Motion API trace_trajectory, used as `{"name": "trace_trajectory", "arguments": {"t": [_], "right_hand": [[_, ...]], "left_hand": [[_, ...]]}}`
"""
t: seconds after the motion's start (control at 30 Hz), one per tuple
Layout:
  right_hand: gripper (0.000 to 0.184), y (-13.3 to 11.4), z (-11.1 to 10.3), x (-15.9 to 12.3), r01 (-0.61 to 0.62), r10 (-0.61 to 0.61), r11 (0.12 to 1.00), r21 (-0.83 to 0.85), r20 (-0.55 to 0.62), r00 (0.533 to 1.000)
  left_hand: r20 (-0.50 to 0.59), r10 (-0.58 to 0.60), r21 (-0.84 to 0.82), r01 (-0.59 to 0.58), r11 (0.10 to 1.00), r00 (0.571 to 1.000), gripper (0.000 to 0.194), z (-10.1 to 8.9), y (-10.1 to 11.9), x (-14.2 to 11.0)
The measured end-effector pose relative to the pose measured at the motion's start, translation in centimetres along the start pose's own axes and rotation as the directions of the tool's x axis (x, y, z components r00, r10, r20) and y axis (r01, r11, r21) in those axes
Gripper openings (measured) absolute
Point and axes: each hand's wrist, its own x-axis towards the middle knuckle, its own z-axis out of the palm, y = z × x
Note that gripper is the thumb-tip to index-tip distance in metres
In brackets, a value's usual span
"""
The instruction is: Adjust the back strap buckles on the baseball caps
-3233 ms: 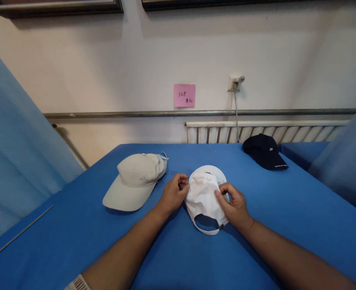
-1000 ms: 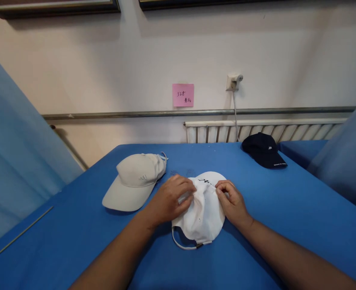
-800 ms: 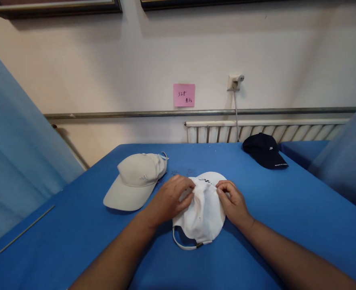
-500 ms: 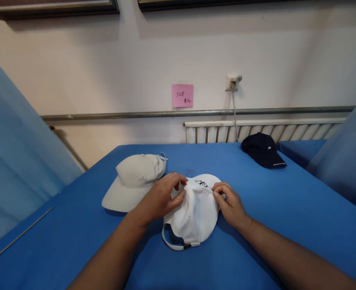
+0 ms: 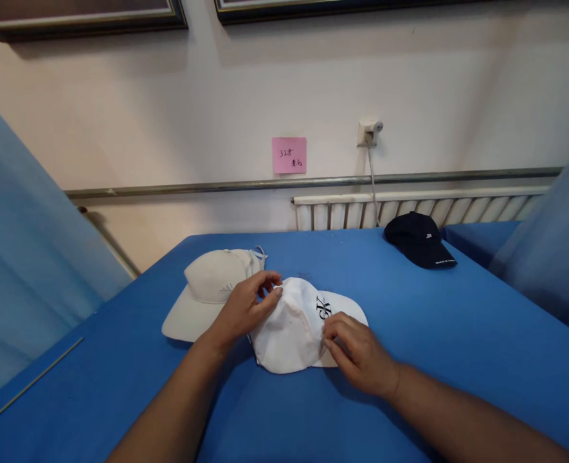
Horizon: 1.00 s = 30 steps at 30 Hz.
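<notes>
Right hand (image 5: 361, 352), lower centre-right, fingers curled at the front of the white cap (image 5: 284, 337); left hand (image 5: 245, 305) at its upper left, fingers half-bent; can't tell if either grips. Cap's mid-frame, looks soft, may buckle under uneven pressure. Beige cap (image 5: 204, 280), centre-left: left hand could knock it.

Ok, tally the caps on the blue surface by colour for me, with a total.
White cap: 1
Pale beige cap: 1
Dark navy cap: 1
Total: 3 caps
</notes>
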Motion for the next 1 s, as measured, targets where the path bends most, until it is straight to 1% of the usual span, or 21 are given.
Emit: {"name": "trace_trajectory", "arguments": {"t": [0.1,0.17,0.37,0.5,0.6,0.7,0.8,0.87,0.93,1.0], "right_hand": [[0.013,1.1,-0.1,0.2,-0.06,0.061,0.998,0.014,-0.067,0.996],[0.013,1.6,-0.1,0.2,-0.092,0.093,0.996,0.013,-0.081,0.992],[0.013,1.9,0.0,0.2,-0.14,0.141,0.99,0.016,-0.036,0.989],[0.012,2.0,0.0,0.2,-0.151,0.152,0.988,0.021,-0.04,0.988],[0.012,2.3,-0.1,0.1,-0.15,0.152,0.988,0.035,-0.053,0.987],[0.012,2.6,-0.1,0.0,-0.165,0.168,0.985,0.043,-0.072,0.983],[0.011,3.0,0.0,-0.3,-0.189,0.192,0.981,0.046,-0.08,0.978],[0.01,3.2,0.1,-0.4,-0.211,0.215,0.976,0.048,-0.085,0.973],[0.009,3.4,0.2,-0.5,-0.227,0.231,0.973,0.046,-0.097,0.968],[0.009,3.5,0.2,-0.6,-0.238,0.241,0.971,0.04,-0.105,0.965]], "left_hand": [[0.044,-0.03,0.0,0.03,1.0,0.999,0.025,0.2,0.3,0.0],[0.058,-0.051,-0.004,0.052,0.999,0.997,0.027,0.5,0.6,0.0],[0.052,-0.136,-0.032,0.138,0.99,0.989,0.024,1.0,1.6,0.0],[0.041,-0.172,-0.066,0.175,0.982,0.984,0.019,1.3,1.8,0.0],[-0.015,-0.196,-0.08,0.194,0.978,0.98,0.018,1.2,1.3,0.1],[-0.065,-0.212,-0.103,0.205,0.973,0.975,0.02,0.5,0.3,0.0],[-0.018,-0.235,-0.178,0.228,0.957,0.972,0.024,-0.5,-1.0,-0.2],[0.014,-0.265,-0.197,0.262,0.945,0.964,0.025,-1.0,-1.9,-0.5],[0.016,-0.306,-0.155,0.305,0.94,0.952,0.025,-1.3,-2.6,-0.7],[0.046,-0.343,-0.1,0.346,0.933,0.938,0.025,-1.4,-3.1,-0.9]]}}
